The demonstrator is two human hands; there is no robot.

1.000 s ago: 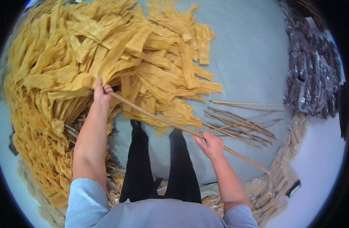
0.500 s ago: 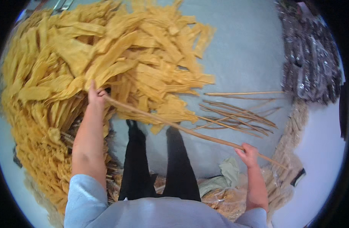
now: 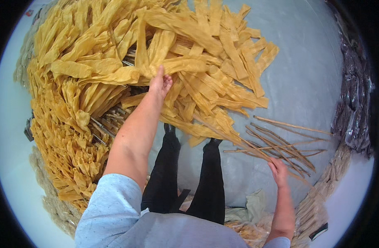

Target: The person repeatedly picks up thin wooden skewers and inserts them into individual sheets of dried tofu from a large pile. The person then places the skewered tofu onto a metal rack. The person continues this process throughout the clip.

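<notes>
Across the pile, my left hand (image 3: 159, 86) is closed at a bunch of wrinkled yellow strips (image 3: 185, 65), its thumb lying along them and its other fingers curled in. On the right, my right hand (image 3: 279, 171) grips a long thin wooden stick (image 3: 255, 149). That stick slants from the yellow strips down to the right, smeared by motion, its far end over the heap. Just beyond my right hand, several loose brown sticks (image 3: 286, 151) lie crossed on the grey floor sheet.
A large heap of yellow strips (image 3: 65, 136) covers the left side, with stick ends (image 3: 109, 124) poking out. Dark glossy packs (image 3: 354, 95) line the right edge, above pale wrapped bundles (image 3: 321, 194). A pale green cloth (image 3: 255, 204) lies near my legs.
My left hand has come away from the stick's end and is at the yellow strips. The stick has shifted rightward in my right hand. The view has swung left.
</notes>
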